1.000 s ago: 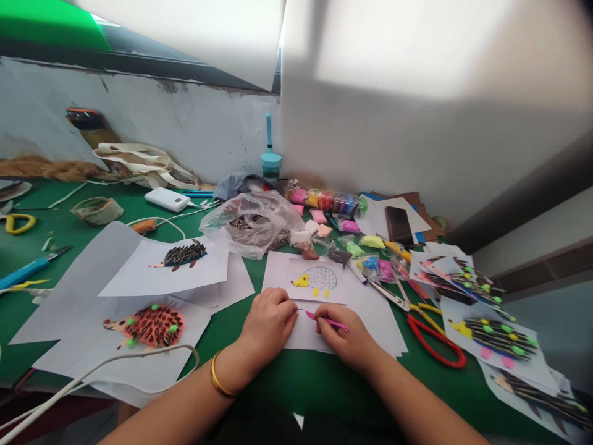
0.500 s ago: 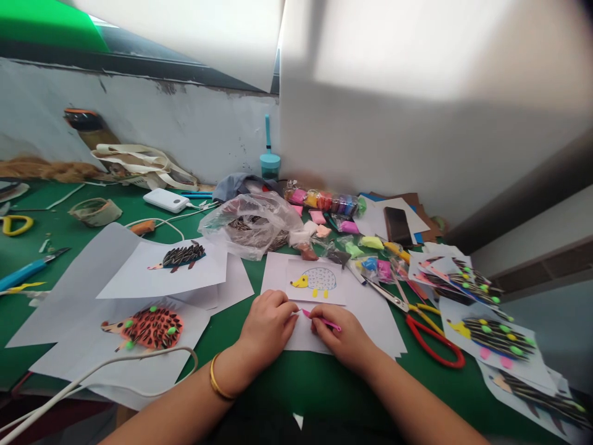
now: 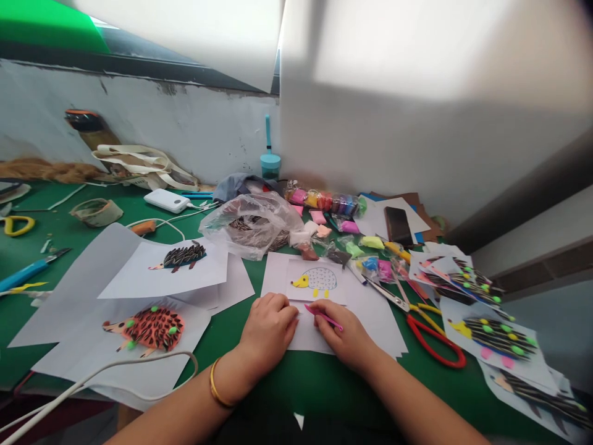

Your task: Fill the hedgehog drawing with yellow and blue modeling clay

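Observation:
My right hand (image 3: 341,334) pinches a small pink tool (image 3: 330,321), its tip pointing up and left over white paper (image 3: 370,315). My left hand (image 3: 271,327) rests at the paper's left part with its fingers curled together; what they hold, if anything, is too small to tell. Just beyond both hands lies a card (image 3: 340,296) with a drawn hedgehog (image 3: 323,279), yellow at the face and feet and blue-dotted on its body. A narrow gap of paper separates my hands.
Red-handled scissors (image 3: 438,349) lie right of the paper. Behind are a plastic bag of seeds (image 3: 250,225) and small clay packets (image 3: 372,242). Hedgehog pictures lie on the left (image 3: 152,327) and right (image 3: 498,337). A white cable (image 3: 106,366) crosses the lower left.
My left fingers have drawn in and curled more. The pink tool's tip has moved slightly right and up, a little farther from my left hand.

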Action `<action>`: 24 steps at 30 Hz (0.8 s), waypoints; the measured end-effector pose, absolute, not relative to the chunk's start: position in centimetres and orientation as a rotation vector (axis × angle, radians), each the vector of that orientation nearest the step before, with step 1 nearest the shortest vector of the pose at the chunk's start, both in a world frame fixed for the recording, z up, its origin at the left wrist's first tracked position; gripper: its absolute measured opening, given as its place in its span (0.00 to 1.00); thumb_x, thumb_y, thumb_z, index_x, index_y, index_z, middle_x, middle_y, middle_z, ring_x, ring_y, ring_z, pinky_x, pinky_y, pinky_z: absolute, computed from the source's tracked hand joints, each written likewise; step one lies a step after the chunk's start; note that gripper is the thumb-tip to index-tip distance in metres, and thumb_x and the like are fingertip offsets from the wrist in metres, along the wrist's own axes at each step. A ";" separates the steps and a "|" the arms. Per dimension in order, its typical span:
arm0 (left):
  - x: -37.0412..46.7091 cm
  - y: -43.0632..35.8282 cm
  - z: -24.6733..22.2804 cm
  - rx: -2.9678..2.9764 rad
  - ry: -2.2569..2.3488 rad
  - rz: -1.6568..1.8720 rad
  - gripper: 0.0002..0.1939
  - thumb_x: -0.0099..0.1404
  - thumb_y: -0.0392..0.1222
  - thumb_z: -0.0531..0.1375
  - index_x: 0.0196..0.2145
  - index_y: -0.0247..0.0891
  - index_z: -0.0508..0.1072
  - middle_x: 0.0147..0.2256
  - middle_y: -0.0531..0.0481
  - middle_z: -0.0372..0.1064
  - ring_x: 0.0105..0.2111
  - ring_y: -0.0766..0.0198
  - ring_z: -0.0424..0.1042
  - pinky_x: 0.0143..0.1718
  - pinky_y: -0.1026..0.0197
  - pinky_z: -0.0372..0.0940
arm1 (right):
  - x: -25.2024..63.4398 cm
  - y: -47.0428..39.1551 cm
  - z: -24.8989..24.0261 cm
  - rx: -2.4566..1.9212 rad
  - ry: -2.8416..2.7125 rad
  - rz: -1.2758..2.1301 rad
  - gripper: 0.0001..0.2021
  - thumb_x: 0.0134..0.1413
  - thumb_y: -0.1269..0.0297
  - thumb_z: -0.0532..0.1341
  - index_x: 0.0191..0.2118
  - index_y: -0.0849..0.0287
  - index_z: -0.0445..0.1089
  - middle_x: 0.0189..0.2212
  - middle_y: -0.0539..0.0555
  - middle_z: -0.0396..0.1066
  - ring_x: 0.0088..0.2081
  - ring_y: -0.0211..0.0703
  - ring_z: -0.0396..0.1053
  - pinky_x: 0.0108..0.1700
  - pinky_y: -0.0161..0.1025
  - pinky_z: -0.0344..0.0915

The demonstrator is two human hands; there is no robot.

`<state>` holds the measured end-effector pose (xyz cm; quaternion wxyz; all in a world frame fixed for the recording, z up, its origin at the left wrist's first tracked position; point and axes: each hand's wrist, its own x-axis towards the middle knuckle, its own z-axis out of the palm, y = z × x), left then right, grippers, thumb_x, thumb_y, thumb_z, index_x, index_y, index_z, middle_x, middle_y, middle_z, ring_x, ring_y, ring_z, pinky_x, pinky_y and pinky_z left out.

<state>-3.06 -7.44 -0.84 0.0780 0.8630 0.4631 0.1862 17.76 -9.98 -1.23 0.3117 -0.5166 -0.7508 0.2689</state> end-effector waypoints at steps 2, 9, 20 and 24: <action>-3.0 -7.4 -0.8 2.566 1.391 0.556 0.07 0.66 0.39 0.57 0.38 0.42 0.76 0.38 0.48 0.69 0.41 0.56 0.67 0.43 0.51 0.61 | 17.9 -10.1 -1.4 -1.368 -1.963 0.675 0.11 0.63 0.66 0.53 0.48 0.55 0.67 0.42 0.54 0.75 0.43 0.45 0.72 0.46 0.42 0.68; -2.8 -7.0 -0.8 2.513 1.429 0.501 0.08 0.68 0.39 0.56 0.38 0.41 0.75 0.38 0.48 0.69 0.40 0.57 0.67 0.42 0.51 0.61 | 18.0 -10.1 -1.7 -1.349 -1.960 0.632 0.10 0.63 0.66 0.54 0.46 0.55 0.68 0.43 0.55 0.75 0.45 0.45 0.72 0.47 0.43 0.68; -2.8 -6.9 -0.8 2.476 1.438 0.510 0.08 0.67 0.39 0.57 0.40 0.41 0.76 0.38 0.47 0.70 0.41 0.56 0.68 0.43 0.51 0.62 | 17.6 -10.4 -1.2 -1.273 -2.025 0.627 0.10 0.57 0.72 0.55 0.42 0.55 0.71 0.37 0.53 0.76 0.39 0.44 0.73 0.42 0.41 0.69; -2.9 -7.0 -1.0 2.483 1.430 0.507 0.08 0.67 0.40 0.57 0.41 0.41 0.76 0.39 0.47 0.69 0.41 0.56 0.67 0.43 0.51 0.62 | 17.4 -10.4 -1.3 -1.299 -2.035 0.565 0.09 0.57 0.72 0.55 0.42 0.55 0.69 0.36 0.53 0.75 0.37 0.44 0.72 0.41 0.41 0.69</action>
